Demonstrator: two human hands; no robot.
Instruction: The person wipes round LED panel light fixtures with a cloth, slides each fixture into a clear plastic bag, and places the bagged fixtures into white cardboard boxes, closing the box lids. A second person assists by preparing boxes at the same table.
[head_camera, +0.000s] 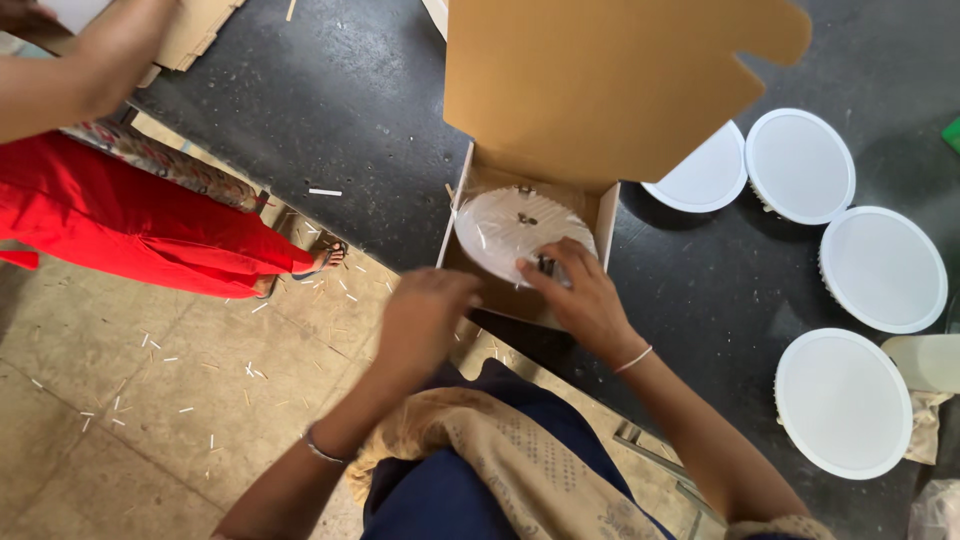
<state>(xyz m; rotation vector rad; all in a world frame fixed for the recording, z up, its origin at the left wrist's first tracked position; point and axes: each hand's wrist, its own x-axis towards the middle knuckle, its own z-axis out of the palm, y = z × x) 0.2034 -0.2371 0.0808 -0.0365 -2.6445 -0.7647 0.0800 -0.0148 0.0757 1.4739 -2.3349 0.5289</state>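
Head view: open cardboard box (480, 250) sits at the near edge of the dark surface (330, 110), lid flap standing up and away from the person. Inside, one round light panel (505, 230) in clear wrap lies flat, back side up, clips showing. Right hand (580, 295) presses fingers on the panel's near rim. Left hand (425, 320) curls at the box's near-left corner; grip probably on the wall, can't tell. Four white round panels (800, 165) lie face up to the right. Another person in red (130, 225) stands left.
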